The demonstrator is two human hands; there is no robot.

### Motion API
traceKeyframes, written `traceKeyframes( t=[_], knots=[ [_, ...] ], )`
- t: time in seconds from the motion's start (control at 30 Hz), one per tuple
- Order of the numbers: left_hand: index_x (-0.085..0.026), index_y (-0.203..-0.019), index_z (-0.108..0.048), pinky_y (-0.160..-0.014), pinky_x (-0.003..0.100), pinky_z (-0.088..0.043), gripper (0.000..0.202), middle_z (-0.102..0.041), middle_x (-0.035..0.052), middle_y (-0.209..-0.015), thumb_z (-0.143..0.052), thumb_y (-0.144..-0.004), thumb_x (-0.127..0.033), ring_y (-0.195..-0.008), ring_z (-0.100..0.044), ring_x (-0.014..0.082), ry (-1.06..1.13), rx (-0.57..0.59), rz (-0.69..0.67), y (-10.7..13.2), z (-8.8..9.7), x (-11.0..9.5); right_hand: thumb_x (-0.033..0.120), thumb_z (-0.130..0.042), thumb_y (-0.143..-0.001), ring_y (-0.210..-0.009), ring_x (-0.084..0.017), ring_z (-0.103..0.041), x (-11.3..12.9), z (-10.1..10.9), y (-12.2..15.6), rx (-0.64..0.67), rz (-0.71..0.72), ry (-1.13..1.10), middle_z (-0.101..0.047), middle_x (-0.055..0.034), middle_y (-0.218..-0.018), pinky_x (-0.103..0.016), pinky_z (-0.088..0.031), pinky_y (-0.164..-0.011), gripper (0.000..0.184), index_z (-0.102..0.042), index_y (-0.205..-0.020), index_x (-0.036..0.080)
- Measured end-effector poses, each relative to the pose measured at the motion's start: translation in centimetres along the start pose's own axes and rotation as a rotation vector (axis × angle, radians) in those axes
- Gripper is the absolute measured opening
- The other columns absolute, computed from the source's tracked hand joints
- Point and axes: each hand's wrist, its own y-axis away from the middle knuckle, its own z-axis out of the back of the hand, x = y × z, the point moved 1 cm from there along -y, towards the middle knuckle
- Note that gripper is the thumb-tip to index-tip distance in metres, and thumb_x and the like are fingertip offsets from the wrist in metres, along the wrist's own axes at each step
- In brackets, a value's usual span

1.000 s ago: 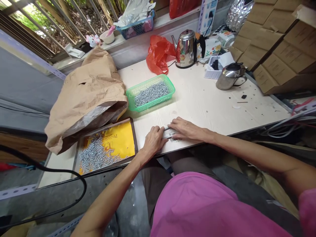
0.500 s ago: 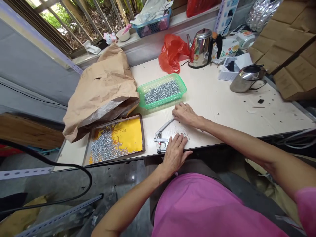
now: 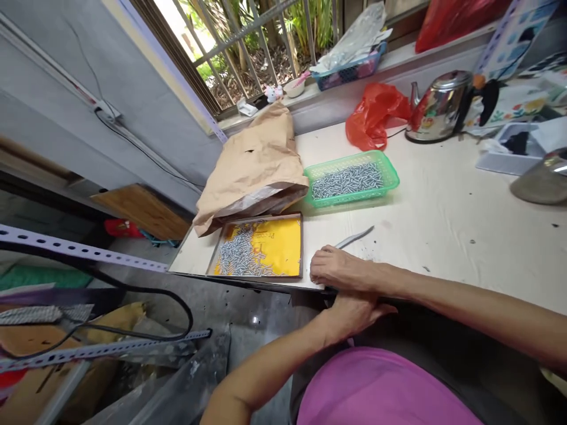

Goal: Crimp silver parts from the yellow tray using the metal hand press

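Note:
A pair of grey snap-fastener pliers lies at the table's front edge; only its raised upper handle [image 3: 355, 236] shows now. My right hand [image 3: 341, 268] is at the jaw end, its fingers curled together and covering the jaws. What they pinch is hidden. Below it, my left hand [image 3: 354, 310] lies at the table edge by the pliers, its fingers covered by my right hand and wrist. Just left is a shallow tray with a yellow lining [image 3: 283, 239], holding a heap of small silvery metal pieces [image 3: 239, 254].
Behind the hands stands a green plastic basket [image 3: 392, 177] of similar metal pieces [image 3: 348, 180]. A large brown paper bag [image 3: 257, 153] slumps behind the tray. Farther back are a red plastic bag [image 3: 374, 115], a steel kettle [image 3: 438, 112] and a steel jug [image 3: 540, 180].
My right hand has left the upper handle and moved to the jaws, crossing over my left hand. The view has turned left, shifting the table rightward in the picture.

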Motion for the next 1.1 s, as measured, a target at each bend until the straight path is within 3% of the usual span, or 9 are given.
traceKeyframes(
  t=[0.13, 0.23, 0.3, 0.37, 0.47, 0.6, 0.87, 1.0, 1.1],
  knots=[
    [-0.015, -0.13, -0.052, -0.104, 0.039, -0.045, 0.043, -0.054, 0.0162, -0.133, -0.046, -0.094, -0.038, -0.124, -0.05, 0.0276, -0.101, -0.101, -0.049, 0.3, 2.6, 1.2, 0.027, -0.035, -0.099, -0.091, -0.02, -0.057, -0.5, 6.2, -0.9, -0.427, -0.193, -0.069, -0.066, -0.007, -0.092, -0.037, -0.044, -0.084, 0.029, -0.063, -0.098, 0.02],
    [-0.016, -0.117, -0.062, -0.096, 0.038, -0.048, 0.029, -0.059, 0.0141, -0.123, -0.045, -0.093, -0.018, -0.116, -0.052, 0.0242, -0.308, -0.278, 0.158, 1.7, 7.3, 4.7, 0.029, -0.039, -0.098, -0.098, -0.023, -0.057, -4.5, 10.6, -0.8, -0.655, -0.428, 0.065, -0.065, -0.0079, -0.102, -0.042, -0.045, -0.088, 0.027, -0.062, -0.11, 0.021],
    [-0.018, -0.106, -0.068, -0.085, 0.038, -0.05, 0.027, -0.064, 0.0116, -0.105, -0.046, -0.091, -0.014, -0.101, -0.054, 0.0241, -0.471, -0.307, 0.383, 3.4, 11.1, 7.9, 0.029, -0.045, -0.095, -0.098, -0.025, -0.058, -8.2, 11.7, -0.2, -0.68, -0.492, 0.15, -0.065, -0.0099, -0.102, -0.043, -0.046, -0.088, 0.026, -0.063, -0.11, 0.019],
    [-0.016, -0.098, -0.072, -0.079, 0.037, -0.048, 0.027, -0.065, 0.0123, -0.096, -0.046, -0.091, -0.014, -0.096, -0.052, 0.0259, -0.6, -0.255, 0.54, 5.5, 14.4, 11.0, 0.028, -0.05, -0.091, -0.095, -0.028, -0.059, -11.4, 11.2, 0.9, -0.583, -0.584, 0.204, -0.065, -0.0125, -0.101, -0.046, -0.048, -0.083, 0.029, -0.064, -0.115, 0.017],
    [-0.016, -0.089, -0.074, -0.076, 0.036, -0.045, 0.027, -0.063, 0.013, -0.091, -0.048, -0.09, -0.016, -0.096, -0.05, 0.0271, -0.669, -0.079, 0.61, 8.3, 17.2, 14.7, 0.031, -0.052, -0.09, -0.093, -0.029, -0.06, -12.9, 8.7, 2.9, -0.484, -0.597, 0.224, -0.064, -0.0145, -0.104, -0.045, -0.05, -0.078, 0.039, -0.06, -0.124, 0.015],
    [-0.017, -0.09, -0.075, -0.076, 0.034, -0.043, 0.026, -0.062, 0.013, -0.089, -0.049, -0.089, -0.017, -0.097, -0.05, 0.0266, -0.648, 0.088, 0.527, 9.7, 17.7, 16.8, 0.032, -0.049, -0.093, -0.089, -0.026, -0.062, -9.8, 5.4, 5.2, -0.407, -0.524, 0.155, -0.064, -0.0126, -0.102, -0.04, -0.051, -0.075, 0.037, -0.06, -0.123, 0.015],
    [-0.012, -0.079, -0.068, -0.082, 0.033, -0.043, 0.019, -0.064, 0.0143, -0.088, -0.05, -0.086, -0.014, -0.094, -0.056, 0.025, -0.582, 0.231, 0.447, 8.2, 19.1, 16.9, 0.029, -0.043, -0.097, -0.092, -0.023, -0.064, -4.9, 2.9, 8.6, -0.311, -0.484, 0.036, -0.066, -0.0114, -0.104, -0.038, -0.051, -0.081, 0.03, -0.066, -0.112, 0.015],
    [-0.014, -0.072, -0.065, -0.079, 0.03, -0.044, 0.014, -0.066, 0.0104, -0.081, -0.055, -0.081, -0.015, -0.084, -0.06, 0.0213, -0.475, 0.051, 0.533, 7.7, 18.8, 15.8, 0.028, -0.043, -0.097, -0.093, -0.023, -0.064, -4.0, 2.4, 9.5, -0.291, -0.517, 0.034, -0.066, -0.0104, -0.104, -0.038, -0.05, -0.084, 0.029, -0.066, -0.11, 0.017],
    [-0.016, -0.075, -0.066, -0.066, 0.025, -0.045, 0.013, -0.067, 0.0043, -0.073, -0.058, -0.078, -0.025, -0.068, -0.06, 0.0157, -0.114, -0.166, 0.679, 6.4, 16.9, 13.2, 0.026, -0.043, -0.097, -0.096, -0.022, -0.062, -3.1, 1.9, 9.8, -0.256, -0.534, 0.017, -0.066, -0.011, -0.105, -0.037, -0.049, -0.084, 0.028, -0.066, -0.109, 0.016]
  ],
)
